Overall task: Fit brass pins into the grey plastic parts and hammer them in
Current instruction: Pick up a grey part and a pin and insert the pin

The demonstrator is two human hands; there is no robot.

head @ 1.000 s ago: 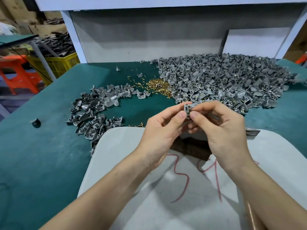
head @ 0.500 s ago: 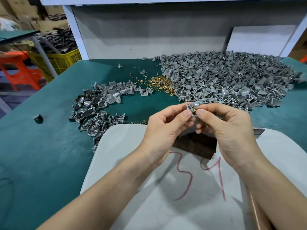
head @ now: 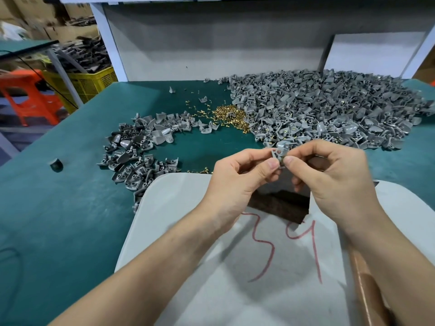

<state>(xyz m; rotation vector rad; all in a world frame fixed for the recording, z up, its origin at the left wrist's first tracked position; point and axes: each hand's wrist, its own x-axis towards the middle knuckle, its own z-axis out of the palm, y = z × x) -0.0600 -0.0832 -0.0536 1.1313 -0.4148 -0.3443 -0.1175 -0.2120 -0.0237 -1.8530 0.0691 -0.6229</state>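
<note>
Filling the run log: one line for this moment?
left hand: pinching grey part | right hand: pinching same part | pin: unclear | hammer: not visible

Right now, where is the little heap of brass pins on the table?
The brass pins lie mid-table on the green mat, touching the left edge of the big grey parts pile, beyond both hands.

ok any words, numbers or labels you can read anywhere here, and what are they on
"34", hand-drawn in red marker on the grey-white board lying in front of the person, below both hands.
No other text shows: the grey plastic parts, the brass pins, the yellow crate and the cardboard boxes at the back left carry no print that can be read.
</note>
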